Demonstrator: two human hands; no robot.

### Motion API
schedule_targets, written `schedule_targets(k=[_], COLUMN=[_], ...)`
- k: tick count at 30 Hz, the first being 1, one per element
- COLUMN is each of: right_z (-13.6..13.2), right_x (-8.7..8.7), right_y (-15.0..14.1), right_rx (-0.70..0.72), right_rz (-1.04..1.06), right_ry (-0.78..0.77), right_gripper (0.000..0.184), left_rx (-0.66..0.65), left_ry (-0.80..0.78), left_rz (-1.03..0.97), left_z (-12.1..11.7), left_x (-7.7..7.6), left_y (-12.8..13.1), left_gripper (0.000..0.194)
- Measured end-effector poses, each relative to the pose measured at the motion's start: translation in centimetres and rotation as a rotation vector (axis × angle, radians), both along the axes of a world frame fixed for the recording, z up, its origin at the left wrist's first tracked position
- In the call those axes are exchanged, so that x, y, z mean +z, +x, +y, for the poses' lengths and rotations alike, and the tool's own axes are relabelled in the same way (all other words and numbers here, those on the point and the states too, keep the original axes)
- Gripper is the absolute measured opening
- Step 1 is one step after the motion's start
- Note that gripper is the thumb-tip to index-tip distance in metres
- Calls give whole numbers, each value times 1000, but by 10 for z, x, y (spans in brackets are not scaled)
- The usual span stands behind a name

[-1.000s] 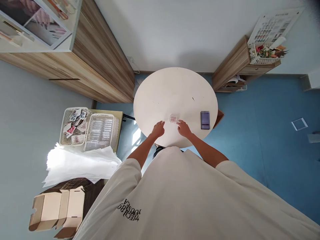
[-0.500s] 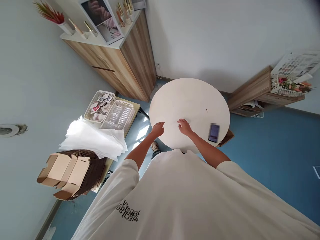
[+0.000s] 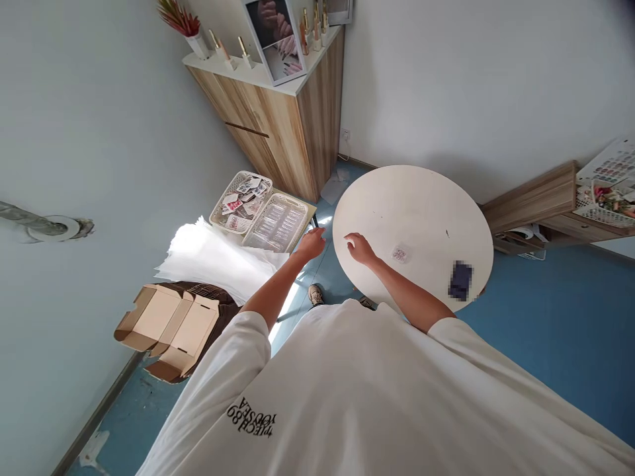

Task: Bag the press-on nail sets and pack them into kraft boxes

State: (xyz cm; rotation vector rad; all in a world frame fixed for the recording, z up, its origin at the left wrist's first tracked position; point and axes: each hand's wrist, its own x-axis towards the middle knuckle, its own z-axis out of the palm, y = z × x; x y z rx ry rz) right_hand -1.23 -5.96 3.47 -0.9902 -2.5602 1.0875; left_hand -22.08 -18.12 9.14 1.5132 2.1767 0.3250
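A small clear packet with pink pieces [image 3: 400,253] lies on the round white table [image 3: 421,198]. My right hand [image 3: 358,248] hovers over the table's left part, fingers loosely spread, holding nothing, a short way left of the packet. My left hand [image 3: 312,242] is out past the table's left edge, fingers apart and empty, close to the two white baskets [image 3: 260,213] on a low side table. One basket holds several small packets, the other clear trays.
A dark phone [image 3: 460,280] lies near the table's right edge. White sheets [image 3: 213,258] and flat cardboard boxes [image 3: 171,324] sit at the left. A wooden cabinet [image 3: 292,125] stands behind, and a low shelf [image 3: 540,198] stands at the right.
The view has swung left. My right hand has let go of the small packet, which now lies alone on the table. My left hand has moved off the table toward the baskets.
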Motion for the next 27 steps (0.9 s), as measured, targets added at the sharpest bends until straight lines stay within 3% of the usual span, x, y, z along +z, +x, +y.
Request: schedule_targets(k=[8, 13, 20, 27], right_z=[-40, -56, -63, -61], right_x=[0, 3, 4, 7], right_y=[-99, -143, -188, -199], right_rx=[-12, 4, 8, 23], right_rz=[3, 35, 25, 34], right_ry=[-74, -98, -94, -95], right_gripper=[38, 39, 39, 41], left_rx=[112, 246, 351, 384], left_ry=[-30, -29, -58, -87], left_rz=[32, 82, 101, 145], left_z=[-35, -43, -38, -25], left_x=[-16, -23, -30, -38], left_y=[-102, -148, -176, -183], left_gripper=[51, 48, 47, 45])
